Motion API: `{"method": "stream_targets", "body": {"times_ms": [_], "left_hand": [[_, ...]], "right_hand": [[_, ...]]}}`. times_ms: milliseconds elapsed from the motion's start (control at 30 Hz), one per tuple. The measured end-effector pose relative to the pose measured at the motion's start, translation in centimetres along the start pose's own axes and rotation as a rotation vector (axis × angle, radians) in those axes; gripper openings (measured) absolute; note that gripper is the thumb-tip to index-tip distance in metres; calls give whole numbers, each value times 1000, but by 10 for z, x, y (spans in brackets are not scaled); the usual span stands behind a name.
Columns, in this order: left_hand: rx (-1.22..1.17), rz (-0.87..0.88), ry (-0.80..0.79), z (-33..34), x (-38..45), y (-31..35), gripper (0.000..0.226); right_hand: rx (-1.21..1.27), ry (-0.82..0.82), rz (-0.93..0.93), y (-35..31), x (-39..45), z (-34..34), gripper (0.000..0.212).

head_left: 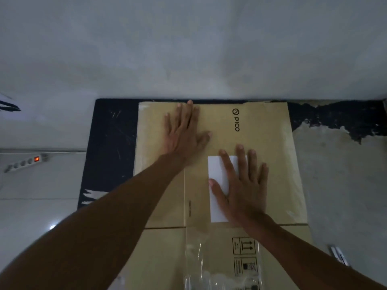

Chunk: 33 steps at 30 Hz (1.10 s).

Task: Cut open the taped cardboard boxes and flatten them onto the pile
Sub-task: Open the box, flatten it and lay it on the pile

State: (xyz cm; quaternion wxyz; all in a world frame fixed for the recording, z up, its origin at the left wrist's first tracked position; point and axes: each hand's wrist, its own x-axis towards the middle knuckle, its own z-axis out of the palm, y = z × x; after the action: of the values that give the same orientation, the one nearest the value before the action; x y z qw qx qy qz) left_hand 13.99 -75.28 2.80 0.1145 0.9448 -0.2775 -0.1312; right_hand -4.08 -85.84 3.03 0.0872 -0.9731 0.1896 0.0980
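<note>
On the dark mat (109, 143) against the wall, the flattened cardboard box (261, 164) was pressed down by both hands, the left hand (184, 132) laid with fingers straight and spread near the box's far edge, the right hand (245, 185) spread flat over the box's white label (215, 206).

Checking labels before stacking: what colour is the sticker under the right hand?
Plain white; the sticker shows in the head view, partly covered by the right hand.
</note>
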Motion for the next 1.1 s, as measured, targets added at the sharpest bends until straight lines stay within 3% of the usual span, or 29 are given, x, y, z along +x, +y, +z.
{"method": "stream_targets", "body": {"times_ms": [200,500,633,767,867,900,967,1033,1100], "left_hand": [[77,4,61,7,5,-4,83],[77,-10,110,10,10,-2,77],[-54,36,85,8,10,-12,78],[-59,-150,168,8,6,-11,85],[-44,-146,164,9,9,-8,85],[-40,-144,166,9,9,-9,85],[-36,-150,165,9,8,-10,85],[-20,-144,162,9,8,-7,85],[-46,-204,133,7,11,-2,90]], "right_hand": [[20,9,-5,3,15,-15,69],[49,70,-47,1,129,-23,67],[6,95,-27,4,127,-17,67],[37,88,-23,0,131,-22,67],[124,182,-65,8,127,-33,62],[201,271,-9,5,124,-49,59],[390,330,300,12,151,-41,64],[641,17,597,59,207,29,96],[777,-107,661,118,275,120,123]]}}
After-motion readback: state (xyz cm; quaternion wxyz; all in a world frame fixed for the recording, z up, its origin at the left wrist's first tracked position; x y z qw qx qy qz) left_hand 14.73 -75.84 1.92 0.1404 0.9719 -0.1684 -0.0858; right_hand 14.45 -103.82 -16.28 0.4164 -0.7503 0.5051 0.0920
